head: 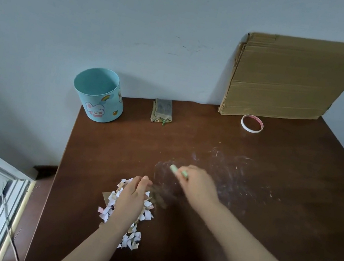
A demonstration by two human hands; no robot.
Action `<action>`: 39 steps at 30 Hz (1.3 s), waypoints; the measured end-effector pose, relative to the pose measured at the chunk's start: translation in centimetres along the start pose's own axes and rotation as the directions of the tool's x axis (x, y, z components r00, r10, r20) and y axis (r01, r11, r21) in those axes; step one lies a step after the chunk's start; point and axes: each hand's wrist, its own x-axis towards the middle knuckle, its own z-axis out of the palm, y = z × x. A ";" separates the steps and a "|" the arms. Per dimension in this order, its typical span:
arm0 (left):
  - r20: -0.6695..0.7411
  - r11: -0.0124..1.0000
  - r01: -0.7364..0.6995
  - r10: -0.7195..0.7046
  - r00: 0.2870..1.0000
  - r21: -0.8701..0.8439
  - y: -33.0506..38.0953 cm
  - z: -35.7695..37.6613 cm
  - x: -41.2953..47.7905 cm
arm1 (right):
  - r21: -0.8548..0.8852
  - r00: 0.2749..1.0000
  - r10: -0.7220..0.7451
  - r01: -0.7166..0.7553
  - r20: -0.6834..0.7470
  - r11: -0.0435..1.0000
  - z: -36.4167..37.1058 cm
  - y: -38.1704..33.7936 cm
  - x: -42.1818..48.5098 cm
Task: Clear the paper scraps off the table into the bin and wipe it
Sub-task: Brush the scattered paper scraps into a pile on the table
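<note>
The fingers (190,172) of the right hand (196,186) are curled tight round the pale green handle (179,170) of a small brush, whose brown bristles (160,197) are a blur low over the dark brown wooden table (242,223)

Just left of the bristles, the left hand (131,199) rests on the heap of torn white, pink and brown paper scraps (106,213) at the near left of the table, its fingers loosely bent; I cannot tell whether they hold any scraps

Pale dusty smears (228,170) mark the wood right of the brush

At the far left corner stands the light blue round bin with a rabbit picture (100,99), upright and well apart from the heap

Right of it lie a folded grey-brown cloth (162,110) and a white ring of tape (252,123), with a brown cardboard sheet (295,78) leaning on the wall
</note>
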 end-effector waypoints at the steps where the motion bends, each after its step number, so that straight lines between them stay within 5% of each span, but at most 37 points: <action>1: -0.002 1.000 -0.003 0.003 1.000 0.002 -0.1 0.0 -0.1 | -0.032 0.998 0.051 -0.052 -0.043 0.998 -0.8 1.2 0.6; 6: -0.003 1.000 0.008 -0.008 1.000 -0.001 -0.6 0.3 -0.5 | -0.139 0.978 0.195 -0.204 -0.078 0.969 -1.1 3.7 1.0; 13: -0.009 1.000 0.005 -0.005 1.000 -0.019 -0.6 0.7 -0.7 | -0.043 0.984 -0.125 0.131 0.123 0.990 2.8 -1.7 -2.8; 18: -0.019 1.000 -0.008 0.008 1.000 0.000 -0.3 0.6 -0.7 | -0.046 0.982 0.135 -0.142 -0.131 0.989 -1.6 4.1 -0.6; 22: -0.008 1.000 -0.006 0.006 1.000 0.020 -0.7 1.0 -1.0 | -0.096 0.958 0.269 -0.278 -0.100 0.956 -1.4 5.8 -1.1; 31: -0.049 0.997 -0.012 0.008 0.999 -0.076 -0.5 0.5 -1.8 | -0.030 0.986 -0.114 0.118 0.126 0.993 4.0 -3.6 -3.3; 36: -0.072 0.993 0.023 -0.031 0.997 -0.115 -0.6 -0.4 -2.4 | -0.048 0.995 0.052 -0.056 -0.083 0.997 -0.3 -0.1 -1.7; 39: -0.078 0.993 0.008 -0.017 0.997 -0.120 -1.0 -0.7 -2.8 | -0.109 0.986 0.145 -0.154 -0.087 0.982 -0.6 1.3 -1.2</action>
